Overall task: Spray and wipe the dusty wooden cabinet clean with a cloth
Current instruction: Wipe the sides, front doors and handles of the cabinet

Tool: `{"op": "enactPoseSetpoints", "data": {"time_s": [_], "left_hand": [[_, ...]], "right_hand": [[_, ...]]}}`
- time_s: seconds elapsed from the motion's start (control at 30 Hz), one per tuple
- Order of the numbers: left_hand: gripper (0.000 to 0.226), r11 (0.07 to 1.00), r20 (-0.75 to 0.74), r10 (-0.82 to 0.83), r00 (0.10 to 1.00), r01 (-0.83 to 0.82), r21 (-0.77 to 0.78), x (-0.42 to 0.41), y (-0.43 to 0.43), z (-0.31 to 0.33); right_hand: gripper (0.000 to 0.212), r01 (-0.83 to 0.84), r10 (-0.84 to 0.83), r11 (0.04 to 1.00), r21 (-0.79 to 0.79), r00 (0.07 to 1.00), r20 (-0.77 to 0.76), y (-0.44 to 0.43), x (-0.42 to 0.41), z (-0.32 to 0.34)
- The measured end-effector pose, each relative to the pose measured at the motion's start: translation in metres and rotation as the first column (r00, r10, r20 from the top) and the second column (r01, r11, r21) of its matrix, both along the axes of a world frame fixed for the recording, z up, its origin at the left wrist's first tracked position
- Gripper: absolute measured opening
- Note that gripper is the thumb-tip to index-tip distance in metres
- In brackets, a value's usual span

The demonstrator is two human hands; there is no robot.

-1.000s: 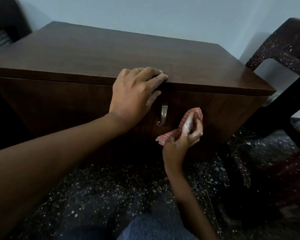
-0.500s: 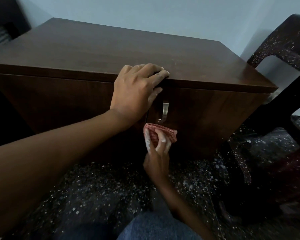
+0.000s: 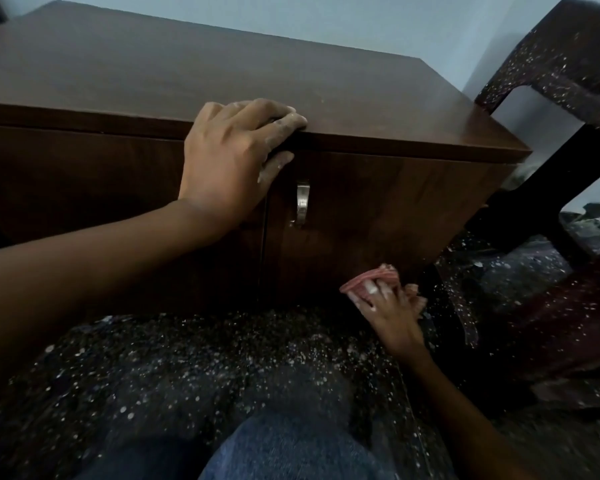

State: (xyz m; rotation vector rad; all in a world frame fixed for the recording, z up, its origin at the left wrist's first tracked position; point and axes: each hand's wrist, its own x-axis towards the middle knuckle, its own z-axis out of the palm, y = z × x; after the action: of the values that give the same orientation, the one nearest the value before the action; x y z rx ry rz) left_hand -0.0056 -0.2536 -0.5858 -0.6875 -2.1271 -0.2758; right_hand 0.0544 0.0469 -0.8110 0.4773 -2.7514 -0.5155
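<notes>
Cabinet (image 3: 361, 109) cut off at the frame's left edge; cloth (image 3: 355, 283) mostly hidden under right hand (image 3: 392, 313); chair (image 3: 575, 74) cropped at right, blurred.

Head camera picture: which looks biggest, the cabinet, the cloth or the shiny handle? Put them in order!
1. The cabinet, biggest by far.
2. The cloth, bunched and partly hidden under the right hand.
3. The handle, smallest, though only a little smaller than the part of the cloth that shows.
</notes>
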Motion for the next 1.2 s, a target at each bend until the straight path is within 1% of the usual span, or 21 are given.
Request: {"op": "enactPoseSetpoints", "data": {"time_s": [0.03, 0.1, 0.13, 0.2, 0.27, 0.33, 0.4, 0.5, 0.6, 0.63, 0.67, 0.73, 0.83, 0.87, 0.93, 0.97, 1.03, 1.07, 1.13, 1.17, 1.2], "left_hand": [[0.035, 1.0, -0.002, -0.003, 1.0, 0.003, -0.001, -0.001, 0.0, 0.0], [0.035, 1.0, -0.003, -0.006, 1.0, 0.006, -0.008, -0.001, -0.001, -0.001], [0.035, 1.0, -0.006, -0.004, 1.0, 0.004, -0.013, -0.002, -0.001, -0.002], [0.035, 1.0, -0.013, -0.001, 1.0, 0.001, -0.015, -0.002, -0.001, -0.001], [0.034, 1.0, -0.011, -0.01, 1.0, 0.01, -0.007, -0.002, -0.001, -0.001], [0.034, 1.0, -0.016, -0.013, 1.0, 0.013, 0.003, -0.002, -0.001, -0.002], [0.033, 1.0, -0.027, -0.01, 1.0, 0.01, 0.002, -0.002, -0.002, -0.004], [0.034, 1.0, -0.034, -0.004, 0.999, 0.004, 0.013, -0.002, -0.001, -0.005], [0.034, 1.0, -0.03, -0.007, 1.0, 0.007, 0.024, -0.001, -0.001, -0.004], [0.034, 1.0, -0.028, -0.01, 1.0, 0.01, 0.026, -0.001, -0.001, -0.004], [0.033, 1.0, -0.026, -0.012, 1.0, 0.012, 0.027, -0.001, -0.001, -0.004], [0.033, 1.0, -0.026, -0.019, 0.999, 0.02, 0.021, -0.001, -0.001, -0.004], [0.033, 1.0, -0.04, -0.021, 0.999, 0.022, 0.019, -0.001, -0.001, -0.005], [0.033, 1.0, -0.041, -0.021, 0.999, 0.021, 0.018, -0.002, -0.001, -0.005], [0.033, 1.0, -0.042, -0.018, 0.999, 0.018, 0.012, -0.002, -0.001, -0.005], [0.033, 1.0, -0.044, -0.016, 0.999, 0.016, 0.008, -0.002, -0.001, -0.005], [0.033, 1.0, -0.041, -0.012, 0.999, 0.012, 0.004, -0.002, -0.002, -0.005], [0.034, 1.0, -0.037, -0.01, 0.999, 0.011, 0.003, -0.002, -0.002, -0.005], [0.034, 1.0, -0.029, -0.014, 0.999, 0.014, 0.004, -0.001, -0.002, -0.005], [0.034, 1.0, -0.025, -0.019, 1.0, 0.019, 0.005, -0.002, -0.001, -0.005], [0.034, 1.0, -0.025, -0.022, 0.999, 0.022, 0.008, -0.002, -0.001, -0.005]], "right_hand": [[0.051, 0.072, -0.074, 0.994, -0.086, 0.997, -0.02, 0.003, 0.004, 0.0], [0.064, 0.225, -0.254, 0.931, -0.288, 0.965, -0.07, -0.003, 0.009, 0.003], [0.072, 0.262, -0.321, 0.878, -0.401, 0.943, -0.088, -0.007, 0.009, 0.007], [0.079, 0.227, -0.353, 0.789, -0.571, 0.928, -0.12, -0.012, 0.005, 0.017], [0.082, 0.19, -0.349, 0.748, -0.637, 0.928, -0.133, -0.012, 0.002, 0.019], [0.085, 0.227, -0.371, 0.71, -0.667, 0.925, -0.08, -0.011, 0.0, 0.011], [0.088, 0.252, -0.42, 0.627, -0.737, 0.906, -0.047, -0.015, -0.002, -0.002], [0.084, 0.28, -0.49, 0.521, -0.807, 0.872, -0.014, -0.029, -0.01, -0.017], [0.081, 0.383, -0.515, 0.373, -0.845, 0.843, 0.155, -0.037, -0.011, -0.041], [0.079, 0.415, -0.506, 0.323, -0.85, 0.835, 0.215, -0.038, -0.01, -0.046], [0.078, 0.453, -0.486, 0.234, -0.86, 0.821, 0.3, -0.038, -0.01, -0.055], [0.075, 0.486, -0.417, -0.023, -0.874, 0.79, 0.45, -0.044, -0.009, -0.049], [0.075, 0.324, -0.443, -0.289, -0.901, 0.789, 0.426, -0.065, -0.011, -0.029], [0.077, 0.271, -0.446, -0.342, -0.9, 0.796, 0.409, -0.075, -0.01, -0.022], [0.077, 0.233, -0.388, -0.398, -0.887, 0.834, 0.393, -0.105, -0.004, -0.006], [0.076, 0.225, -0.304, -0.432, -0.873, 0.876, 0.376, -0.127, 0.002, 0.004], [0.077, 0.29, -0.102, -0.49, -0.822, 0.917, 0.384, -0.174, 0.02, 0.018], [0.075, 0.356, 0.014, -0.502, -0.788, 0.915, 0.404, -0.189, 0.024, 0.014], [0.061, 0.514, 0.215, -0.469, -0.718, 0.855, 0.472, -0.209, 0.029, 0.011], [0.05, 0.567, 0.231, -0.476, -0.672, 0.818, 0.527, -0.209, 0.026, 0.007], [0.041, 0.594, 0.24, -0.516, -0.617, 0.792, 0.561, -0.204, 0.026, 0.009]]}}
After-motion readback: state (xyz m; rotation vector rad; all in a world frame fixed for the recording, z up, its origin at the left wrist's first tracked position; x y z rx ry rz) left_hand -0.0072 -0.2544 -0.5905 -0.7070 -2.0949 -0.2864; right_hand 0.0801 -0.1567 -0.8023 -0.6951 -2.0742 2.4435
